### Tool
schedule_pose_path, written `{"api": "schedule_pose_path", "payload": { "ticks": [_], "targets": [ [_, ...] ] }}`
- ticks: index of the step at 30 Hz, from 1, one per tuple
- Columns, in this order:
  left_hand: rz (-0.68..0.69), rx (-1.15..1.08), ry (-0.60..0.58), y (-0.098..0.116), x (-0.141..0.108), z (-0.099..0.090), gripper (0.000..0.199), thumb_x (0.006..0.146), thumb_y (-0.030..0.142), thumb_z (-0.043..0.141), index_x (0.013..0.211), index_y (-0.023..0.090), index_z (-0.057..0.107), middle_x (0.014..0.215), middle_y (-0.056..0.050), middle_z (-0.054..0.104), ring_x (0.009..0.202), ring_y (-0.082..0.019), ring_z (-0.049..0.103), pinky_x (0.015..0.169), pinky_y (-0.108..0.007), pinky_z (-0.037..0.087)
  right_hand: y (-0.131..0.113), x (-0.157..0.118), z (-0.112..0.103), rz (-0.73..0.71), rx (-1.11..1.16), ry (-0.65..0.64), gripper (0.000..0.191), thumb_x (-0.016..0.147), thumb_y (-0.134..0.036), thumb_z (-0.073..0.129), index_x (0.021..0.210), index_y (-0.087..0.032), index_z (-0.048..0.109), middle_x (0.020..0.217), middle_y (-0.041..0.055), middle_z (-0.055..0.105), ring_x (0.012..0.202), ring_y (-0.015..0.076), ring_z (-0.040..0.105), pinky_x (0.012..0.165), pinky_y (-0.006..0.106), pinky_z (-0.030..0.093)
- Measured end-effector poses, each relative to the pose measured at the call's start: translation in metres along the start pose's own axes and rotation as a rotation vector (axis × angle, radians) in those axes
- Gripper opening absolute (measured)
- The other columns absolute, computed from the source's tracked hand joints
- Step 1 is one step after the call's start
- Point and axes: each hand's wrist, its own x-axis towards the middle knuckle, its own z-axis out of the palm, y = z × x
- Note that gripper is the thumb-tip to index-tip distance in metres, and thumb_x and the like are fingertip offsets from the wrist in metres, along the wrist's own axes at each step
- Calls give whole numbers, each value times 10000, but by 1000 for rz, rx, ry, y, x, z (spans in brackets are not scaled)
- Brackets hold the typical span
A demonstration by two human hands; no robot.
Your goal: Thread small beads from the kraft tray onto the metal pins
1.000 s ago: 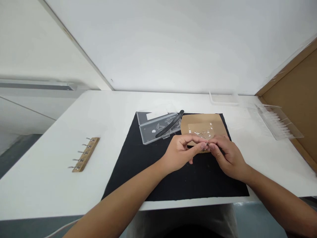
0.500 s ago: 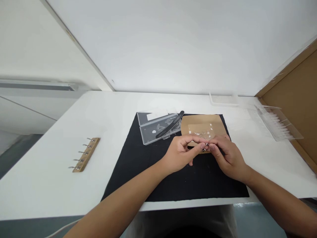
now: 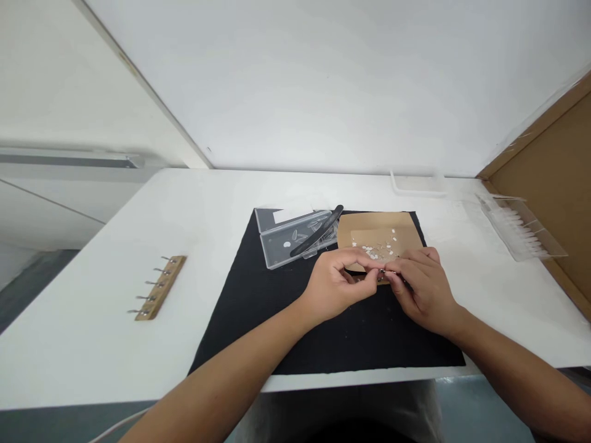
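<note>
My left hand (image 3: pixel 339 280) and my right hand (image 3: pixel 422 286) meet fingertip to fingertip over the front edge of a brown sheet (image 3: pixel 378 223). Both are closed in a pinch around something small and partly dark (image 3: pixel 381 271), too tiny and covered to make out. On the brown sheet, just beyond my fingers, several small white pieces (image 3: pixel 370 251) are scattered. Left of the sheet, an open clear plastic case (image 3: pixel 277 249) holds clear oval pieces, and a black curved file (image 3: pixel 317 232) lies across it.
A black cloth (image 3: pixel 258 326) lies under everything on the white table (image 3: pixel 106 264). To the left is a wooden strip with several metal clips (image 3: pixel 161 288). At the right lies a clear box with rows of tips (image 3: pixel 517 231), and a clear tray (image 3: pixel 418 184) is at the back.
My left thumb has bent and drawn back slightly to the left. The fingers of my right hand have shifted a little to the left, covering the small thing differently.
</note>
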Motion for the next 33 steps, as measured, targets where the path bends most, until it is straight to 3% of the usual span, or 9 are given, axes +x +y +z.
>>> {"api": "schedule_pose_path", "payload": {
  "ticks": [27, 33],
  "targets": [
    [103, 105, 67, -3, -2, 4, 68, 771, 179, 740, 797, 142, 792, 748, -50, 728, 628, -109, 632, 422, -134, 391, -4, 1, 1, 30, 7, -7, 109, 1054, -194, 532, 1047, -229, 635, 816, 4, 732, 733, 182, 559, 741, 397, 302],
    [110, 120, 68, -3, -1, 3, 79, 802, 186, 738, 837, 156, 802, 791, -50, 759, 654, -114, 669, 448, -140, 440, -5, 1, 0, 43, 19, -14, 126, 1062, -189, 518, 1056, -233, 636, 819, 6, 733, 735, 184, 553, 747, 398, 299]
  ]
}}
